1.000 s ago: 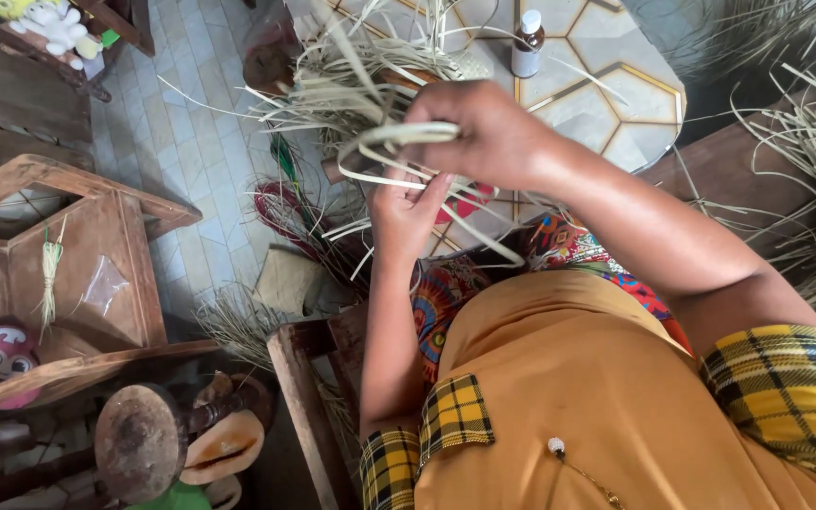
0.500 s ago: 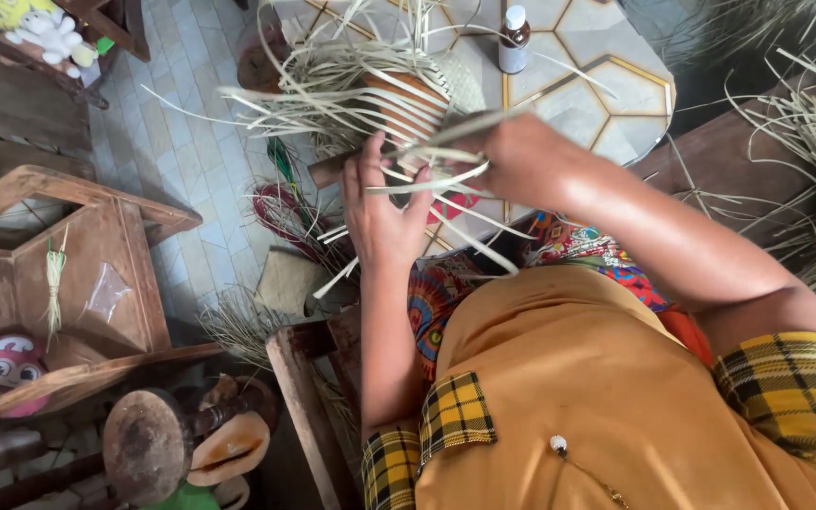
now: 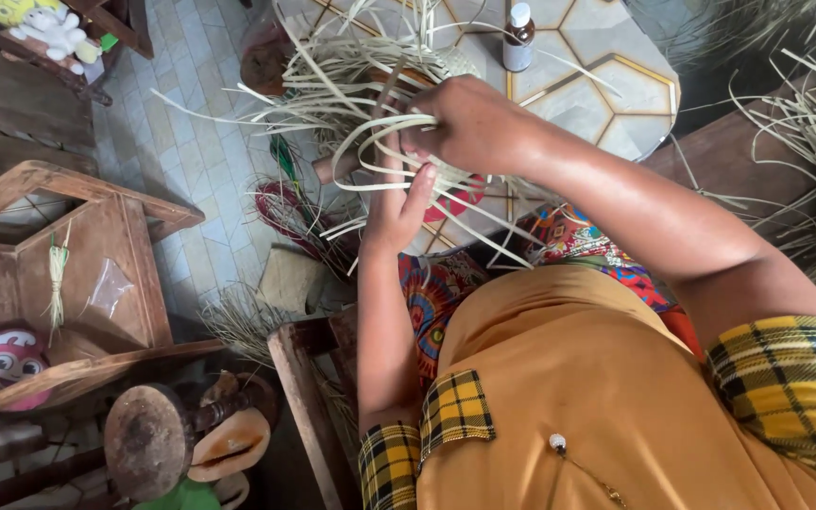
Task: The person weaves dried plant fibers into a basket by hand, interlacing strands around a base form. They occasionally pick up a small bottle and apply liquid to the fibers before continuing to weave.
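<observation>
A small brown bottle (image 3: 518, 38) with white cap and pale label stood on the tiled desk (image 3: 616, 85); a clear plastic packet (image 3: 109, 286) lay on a wooden chair (image 3: 68, 255).
</observation>
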